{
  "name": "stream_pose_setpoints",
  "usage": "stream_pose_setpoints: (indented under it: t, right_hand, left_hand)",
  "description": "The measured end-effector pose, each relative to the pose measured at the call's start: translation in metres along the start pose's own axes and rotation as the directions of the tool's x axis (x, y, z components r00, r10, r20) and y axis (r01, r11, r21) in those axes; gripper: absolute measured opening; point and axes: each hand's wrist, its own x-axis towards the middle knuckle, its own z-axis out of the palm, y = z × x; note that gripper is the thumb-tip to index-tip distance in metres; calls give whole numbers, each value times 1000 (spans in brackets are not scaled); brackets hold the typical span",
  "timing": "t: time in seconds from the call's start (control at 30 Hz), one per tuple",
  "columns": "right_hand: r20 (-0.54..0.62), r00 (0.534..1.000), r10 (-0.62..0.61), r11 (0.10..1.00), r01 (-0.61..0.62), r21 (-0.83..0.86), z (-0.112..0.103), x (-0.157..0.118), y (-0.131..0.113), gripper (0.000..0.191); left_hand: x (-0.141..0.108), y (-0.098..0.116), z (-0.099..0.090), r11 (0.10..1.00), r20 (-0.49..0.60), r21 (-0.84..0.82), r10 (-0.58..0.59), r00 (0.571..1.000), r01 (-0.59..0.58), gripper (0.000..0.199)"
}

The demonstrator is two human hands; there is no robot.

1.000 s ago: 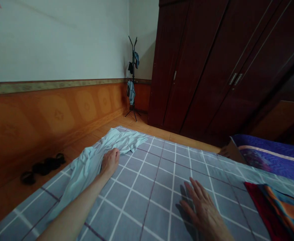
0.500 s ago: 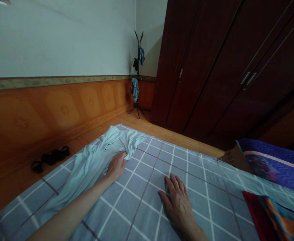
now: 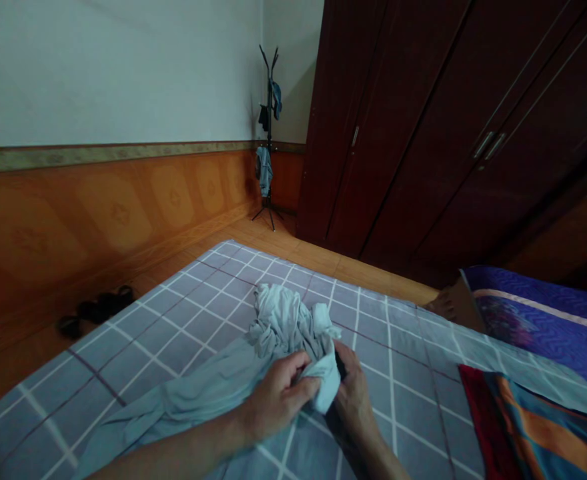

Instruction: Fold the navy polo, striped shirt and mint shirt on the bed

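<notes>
Pale blue cloth (image 3: 286,327) sits in a closed grip of the left hand (image 3: 276,400) and right hand (image 3: 353,393); reduced pinch pressure could let it slip onto the grey checked bedsheet (image 3: 403,400).

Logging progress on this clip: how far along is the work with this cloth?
Done: much of the pale blue cloth sits bunched on the grey checked bedsheet. In hand: the left hand and right hand grip a rolled fold. Remaining: a loose length lies spread out.
</notes>
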Motion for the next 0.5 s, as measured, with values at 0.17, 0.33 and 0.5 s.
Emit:
stream_pose_setpoints:
  t: [0.17, 0.33, 0.5]
  right_hand:
    - [-47, 970, 239, 916, -209, 342, 1, 2, -1, 31]
    - [-29, 847, 531, 613, -360, 703, 2, -2, -15, 34]
    - [-130, 773, 621, 573, -334, 748, -5, 4, -20, 33]
  left_hand:
    - [-15, -28, -36, 863, -124, 506, 49, 991, 20, 25]
    - [-29, -60, -57, 614, -111, 790, 135, 985, 5, 65]
    - [-20, -61, -82, 588, -162, 807, 128, 978, 57, 16]
